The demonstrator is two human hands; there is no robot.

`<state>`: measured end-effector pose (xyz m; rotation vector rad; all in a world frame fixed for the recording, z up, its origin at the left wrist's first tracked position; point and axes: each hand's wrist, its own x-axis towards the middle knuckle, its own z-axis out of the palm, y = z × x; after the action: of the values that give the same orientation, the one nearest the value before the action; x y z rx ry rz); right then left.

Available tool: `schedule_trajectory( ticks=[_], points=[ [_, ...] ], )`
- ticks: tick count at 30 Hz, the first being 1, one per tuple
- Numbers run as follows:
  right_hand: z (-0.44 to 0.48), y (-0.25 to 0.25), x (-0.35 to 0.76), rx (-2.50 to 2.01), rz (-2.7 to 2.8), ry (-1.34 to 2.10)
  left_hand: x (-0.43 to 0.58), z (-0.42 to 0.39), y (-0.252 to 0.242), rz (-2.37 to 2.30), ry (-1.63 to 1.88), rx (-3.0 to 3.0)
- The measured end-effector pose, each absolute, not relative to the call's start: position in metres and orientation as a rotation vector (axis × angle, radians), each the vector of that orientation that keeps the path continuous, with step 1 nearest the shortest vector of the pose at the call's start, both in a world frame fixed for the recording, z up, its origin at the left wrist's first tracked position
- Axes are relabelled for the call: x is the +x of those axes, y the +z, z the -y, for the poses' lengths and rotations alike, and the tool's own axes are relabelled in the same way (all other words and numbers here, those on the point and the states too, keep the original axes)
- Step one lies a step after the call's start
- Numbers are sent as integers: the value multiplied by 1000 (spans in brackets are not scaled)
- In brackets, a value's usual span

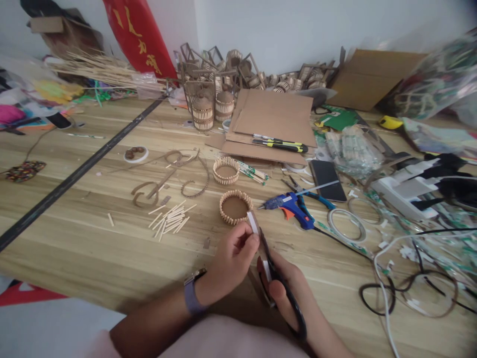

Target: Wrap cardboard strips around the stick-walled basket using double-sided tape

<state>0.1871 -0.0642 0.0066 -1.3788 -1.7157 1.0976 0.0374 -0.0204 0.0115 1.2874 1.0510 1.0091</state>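
Observation:
My left hand, a watch at its wrist, is closed in a pinch on a narrow strip with a white face and brown edge. My right hand grips black-handled scissors, their blades pointing away beside the strip. More of the strip loops down by the right thumb; whether the blades touch it I cannot tell. Just beyond my fingers stands a round ring of short wooden sticks around a brown base. A second stick ring sits behind it.
A blue glue gun, pliers and a phone lie to the right. Loose sticks are scattered left. Box cutters rest on cardboard. Small stick-sided baskets stand behind; cables tangle at right.

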Motion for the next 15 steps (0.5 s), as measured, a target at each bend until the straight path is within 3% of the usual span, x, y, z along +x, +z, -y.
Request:
schedule_trajectory(
  ticks=[15],
  points=[
    [65,3,187,-1390,1682,1095,42,24,11,-995,951,1257]
  ],
)
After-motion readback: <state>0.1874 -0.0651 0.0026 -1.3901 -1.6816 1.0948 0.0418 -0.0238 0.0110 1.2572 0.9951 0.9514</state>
